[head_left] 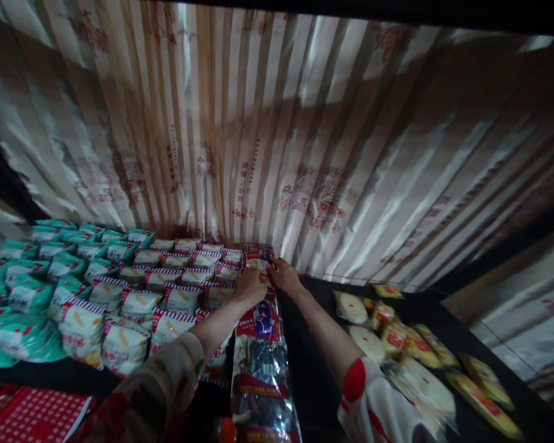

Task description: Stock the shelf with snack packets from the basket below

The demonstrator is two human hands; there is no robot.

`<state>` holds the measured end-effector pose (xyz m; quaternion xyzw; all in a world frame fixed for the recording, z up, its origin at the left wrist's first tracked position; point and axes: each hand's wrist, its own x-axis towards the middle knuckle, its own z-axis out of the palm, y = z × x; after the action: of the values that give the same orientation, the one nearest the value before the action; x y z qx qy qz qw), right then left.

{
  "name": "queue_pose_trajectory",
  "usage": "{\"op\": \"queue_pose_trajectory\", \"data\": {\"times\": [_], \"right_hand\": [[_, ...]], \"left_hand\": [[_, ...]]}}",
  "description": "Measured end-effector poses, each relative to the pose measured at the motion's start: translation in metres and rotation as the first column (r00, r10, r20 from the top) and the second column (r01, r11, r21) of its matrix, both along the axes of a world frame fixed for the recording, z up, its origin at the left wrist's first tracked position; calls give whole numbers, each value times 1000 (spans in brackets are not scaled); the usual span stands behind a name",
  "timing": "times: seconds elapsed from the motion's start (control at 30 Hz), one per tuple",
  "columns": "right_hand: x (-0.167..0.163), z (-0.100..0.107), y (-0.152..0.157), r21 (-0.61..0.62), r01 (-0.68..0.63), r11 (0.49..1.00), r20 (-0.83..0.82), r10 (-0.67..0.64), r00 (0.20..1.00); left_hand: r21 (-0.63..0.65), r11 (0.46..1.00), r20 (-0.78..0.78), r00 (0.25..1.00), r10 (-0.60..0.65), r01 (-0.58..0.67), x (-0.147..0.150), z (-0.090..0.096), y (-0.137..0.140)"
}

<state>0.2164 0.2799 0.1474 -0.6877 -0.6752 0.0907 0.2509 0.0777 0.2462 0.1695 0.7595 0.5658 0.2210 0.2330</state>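
A column of shiny dark red and blue snack packets (pixel 258 363) runs away from me, one behind another. At its far part, my left hand (pixel 250 288) has its fingers curled in at a packet. From the other side my right hand (pixel 284 275) pinches the edge of the same red snack packet (pixel 258 251), close beside the left fingertips. Part of that packet is hidden by the hands. Just left of the column stand rows of white snack bags (pixel 168 329) with red and blue striped tops.
Teal bags (pixel 30 289) stand in rows at far left, with a red checked package (pixel 41 413) in front. On the right lie yellow packets (pixel 394 337) and round white packaged pieces (pixel 427 384) on the black table (pixel 311 344). A pleated printed curtain (pixel 277 123) rises behind.
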Motion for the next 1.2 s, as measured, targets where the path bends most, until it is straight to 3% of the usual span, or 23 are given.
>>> {"op": "queue_pose_trajectory", "data": {"times": [0.23, 0.4, 0.57, 0.77, 0.87, 0.93, 1.0, 1.03, 1.1, 1.17, 1.2], "right_hand": [[2, 4, -11, 55, -15, 998, -34, 17, 999], [-3, 11, -41, 110, -13, 994, -63, 20, 998], [-24, 30, -107, 313, -78, 946, -158, 133, 978], [-62, 58, -211, 353, -182, 918, -192, 262, 946], [-79, 57, -263, 303, -279, 911, -195, 346, 918], [-89, 49, -293, 211, -383, 900, -181, 420, 889], [-99, 36, -316, 38, -489, 872, -196, 486, 852], [-105, 28, -324, -53, -535, 843, -231, 511, 828], [-117, 6, -334, -192, -612, 767, -343, 532, 775], [-128, -25, -334, -282, -687, 670, -475, 524, 706], [-133, -43, -331, -325, -719, 614, -543, 502, 674]], "left_hand": [[37, 999, 45, 999, 10, -12, -2, 2, -5], [97, 995, 133, 991, -8, -5, -7, 14, -33], [116, 993, 270, 962, -44, 12, -18, 33, -81], [205, 979, 503, 858, -107, 2, -50, 38, -159], [197, 980, 571, 814, -106, -10, -76, 21, -208], [154, 988, 623, 774, -115, 22, -96, -2, -240], [81, 994, 634, 766, -106, 70, -116, -32, -268], [-18, 994, 597, 799, -74, 105, -126, -47, -279], [-244, 960, 429, 903, -20, 137, -146, -77, -295], [-414, 909, 70, 998, -9, 37, -164, -101, -301], [-464, 886, -98, 994, -40, -11, -171, -110, -301]]}}
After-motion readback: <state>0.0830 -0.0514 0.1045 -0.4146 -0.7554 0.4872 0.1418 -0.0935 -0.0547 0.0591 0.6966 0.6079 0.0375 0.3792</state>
